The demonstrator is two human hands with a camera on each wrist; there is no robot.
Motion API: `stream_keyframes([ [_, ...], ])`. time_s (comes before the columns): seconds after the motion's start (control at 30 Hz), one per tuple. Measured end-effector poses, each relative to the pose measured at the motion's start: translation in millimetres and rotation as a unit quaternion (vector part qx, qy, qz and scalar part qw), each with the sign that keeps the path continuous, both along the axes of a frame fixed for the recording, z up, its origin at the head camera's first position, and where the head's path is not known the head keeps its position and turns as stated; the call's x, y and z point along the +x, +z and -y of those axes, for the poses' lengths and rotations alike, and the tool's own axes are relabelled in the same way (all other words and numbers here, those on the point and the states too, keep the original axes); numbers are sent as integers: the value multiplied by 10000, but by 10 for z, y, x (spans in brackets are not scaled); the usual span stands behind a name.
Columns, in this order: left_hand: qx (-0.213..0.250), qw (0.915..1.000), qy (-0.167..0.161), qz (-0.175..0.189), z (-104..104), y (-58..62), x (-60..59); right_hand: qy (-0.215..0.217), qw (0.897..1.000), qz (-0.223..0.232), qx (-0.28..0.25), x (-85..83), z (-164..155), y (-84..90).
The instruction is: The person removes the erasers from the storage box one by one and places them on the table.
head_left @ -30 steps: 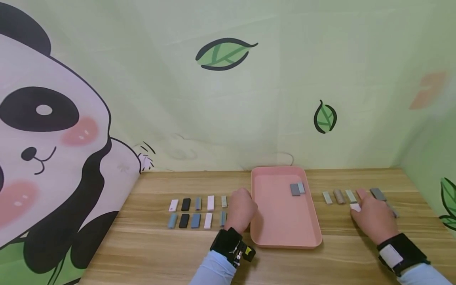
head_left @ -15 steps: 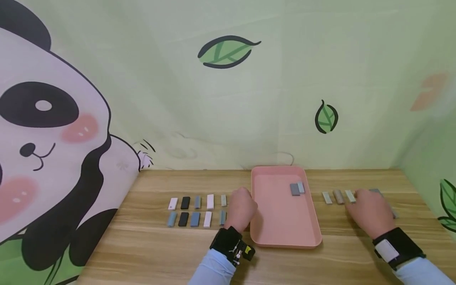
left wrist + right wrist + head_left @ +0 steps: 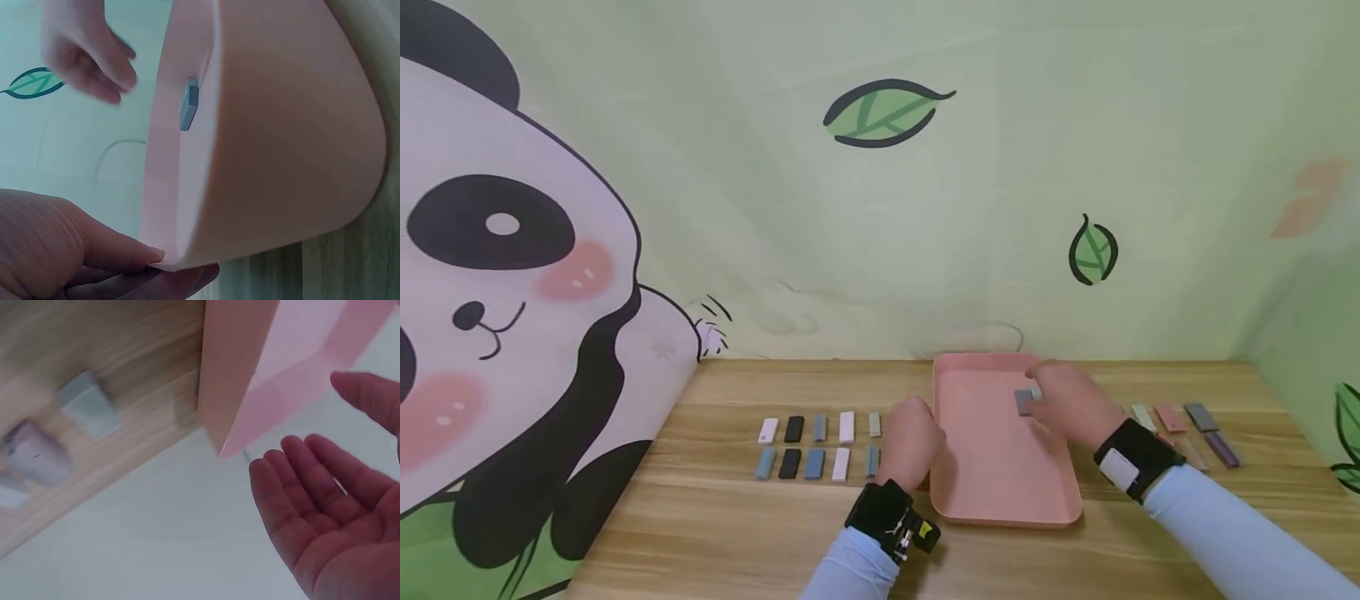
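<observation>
Fingers of the right hand (image 3: 1070,402) are held loosely spread and bare, palm empty, above the far right corner of the shallow pink plastic tray (image 3: 992,467) at lower centre of the head view. A small grey rectangular block (image 3: 1024,402) is seen lying flat in that corner, just beside the fingertips. The tray's rounded left rim is touched by the left hand (image 3: 910,442), fingers curled against it. Two neat rows of small matte blocks (image 3: 816,446) are laid on the wood-grain tabletop (image 3: 737,517) at lower left; looser blocks (image 3: 1187,425) lie at lower right.
</observation>
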State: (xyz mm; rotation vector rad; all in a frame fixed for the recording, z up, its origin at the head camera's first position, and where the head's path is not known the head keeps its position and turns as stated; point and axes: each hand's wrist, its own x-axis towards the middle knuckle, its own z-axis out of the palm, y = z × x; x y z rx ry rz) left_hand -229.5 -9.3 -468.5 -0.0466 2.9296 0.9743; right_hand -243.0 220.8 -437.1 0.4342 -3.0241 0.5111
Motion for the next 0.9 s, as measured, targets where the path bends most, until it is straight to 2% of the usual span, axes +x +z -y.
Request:
stream_keyframes([
  [0.13,24,9999,-91,-84,-2,-28,6,449,9983,21,377,-114,133,-84],
  [0.3,13,9999,-117,-75,-12,-46,-5,673,9945,-158,782,-225,178,-246],
  [0.53,20,10000,-83,-42,-5,7,0,941,9833,-687,1397,-206,210,-283],
  [0.63,-16,9999,-80,-76,4,22,-1,976,9792,-725,1624,-207,209,-303],
  [0.9,-60,9999,-66,-46,12,9,-4,842,9792,-446,1792,-204,208,-323],
])
